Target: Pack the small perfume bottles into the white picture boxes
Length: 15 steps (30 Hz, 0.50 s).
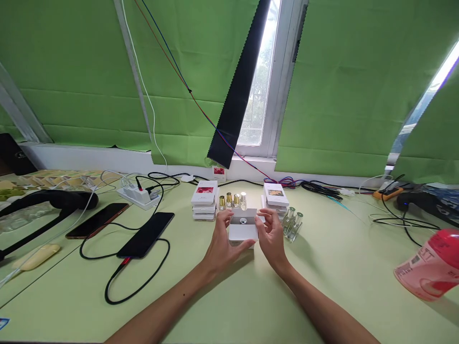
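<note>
Both hands hold a small white box (243, 232) near the middle of the green table (215, 296). The left hand (223, 239) grips its left side, fingers curled over the top edge and thumb under the front; the right hand (271, 237) pinches the right side, fingers pressed close together. The box is open, and a silver cap (243, 220) shows inside (a bottle seems already seated). Just behind it stand four gold-capped bottles (233, 200), not yet boxed, and a few clear bottles (293, 222) lie just beside the right hand. Stacks of white boxes sit at back left (205, 200) and back right (276, 197). As I judge it, the packing is partly done, with several bottles left.
</note>
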{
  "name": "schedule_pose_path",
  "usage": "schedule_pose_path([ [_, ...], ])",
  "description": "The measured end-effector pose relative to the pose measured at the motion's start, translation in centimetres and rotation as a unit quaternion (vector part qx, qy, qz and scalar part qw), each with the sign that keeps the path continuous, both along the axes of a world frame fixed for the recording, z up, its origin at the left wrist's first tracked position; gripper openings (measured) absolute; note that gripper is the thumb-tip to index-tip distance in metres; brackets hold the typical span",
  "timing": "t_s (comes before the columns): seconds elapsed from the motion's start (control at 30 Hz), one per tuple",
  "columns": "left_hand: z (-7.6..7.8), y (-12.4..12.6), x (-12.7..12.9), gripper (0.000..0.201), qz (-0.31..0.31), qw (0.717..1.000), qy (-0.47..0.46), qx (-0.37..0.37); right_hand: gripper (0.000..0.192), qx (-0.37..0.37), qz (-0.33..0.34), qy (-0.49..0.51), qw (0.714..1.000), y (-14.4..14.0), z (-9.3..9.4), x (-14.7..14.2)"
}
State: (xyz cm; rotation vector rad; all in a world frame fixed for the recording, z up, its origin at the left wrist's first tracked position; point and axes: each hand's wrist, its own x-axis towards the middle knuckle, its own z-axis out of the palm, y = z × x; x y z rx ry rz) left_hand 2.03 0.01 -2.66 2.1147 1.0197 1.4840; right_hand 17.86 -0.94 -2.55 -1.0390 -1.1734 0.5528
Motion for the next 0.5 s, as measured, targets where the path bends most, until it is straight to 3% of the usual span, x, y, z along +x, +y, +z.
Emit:
schedule_pose_path([
  [0.27,0.0,-0.2,-0.3,0.036,-0.026,0.999,-0.028,-0.009,0.022,-0.004,0.012,0.020,1.000,0.0,-0.1,-0.1],
  [0.5,0.9,-0.8,0.0,0.031,0.004,0.998,-0.050,-0.045,0.022,-0.002,0.009,0.024,1.000,0.1,-0.1,-0.1],
])
